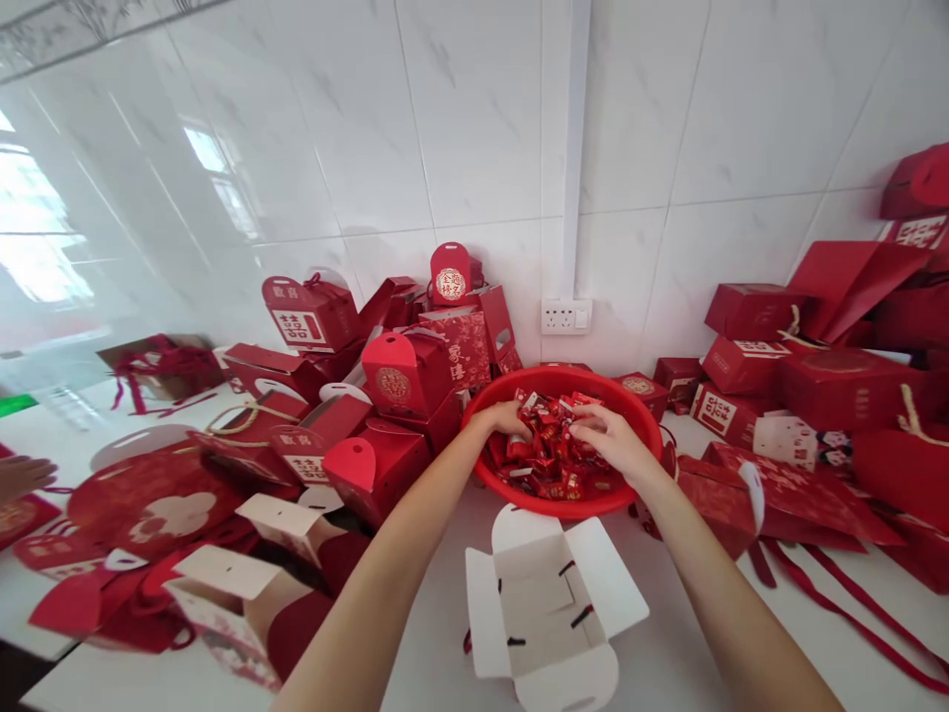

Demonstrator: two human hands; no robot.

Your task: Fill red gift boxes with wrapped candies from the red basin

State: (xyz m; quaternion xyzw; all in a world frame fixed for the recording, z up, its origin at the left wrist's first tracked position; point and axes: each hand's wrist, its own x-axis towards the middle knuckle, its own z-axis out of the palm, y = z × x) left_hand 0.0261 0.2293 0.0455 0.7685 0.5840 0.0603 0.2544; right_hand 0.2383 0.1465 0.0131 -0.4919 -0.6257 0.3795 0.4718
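Observation:
A round red plastic basin (648,435) holds a heap of small red-wrapped candies (547,450). My left hand (510,420) reaches over the basin's left side, its fingers curled down around candies, the tips partly hidden. From the right comes my right hand (602,435), thumb and fingers bent around candies at the heap's right side. In front of the basin, between my forearms, an open gift box (538,603) lies with its white flaps spread and its pale inside showing. Short dark ribbon ends poke through slits in its walls.
Many red gift boxes (406,371) crowd the left of the white table (426,633). More red boxes (748,366) are stacked at right, near loose red ribbons (852,603). Behind the basin, a tiled wall carries a socket (565,316). Another person's hand (26,477) shows at far left.

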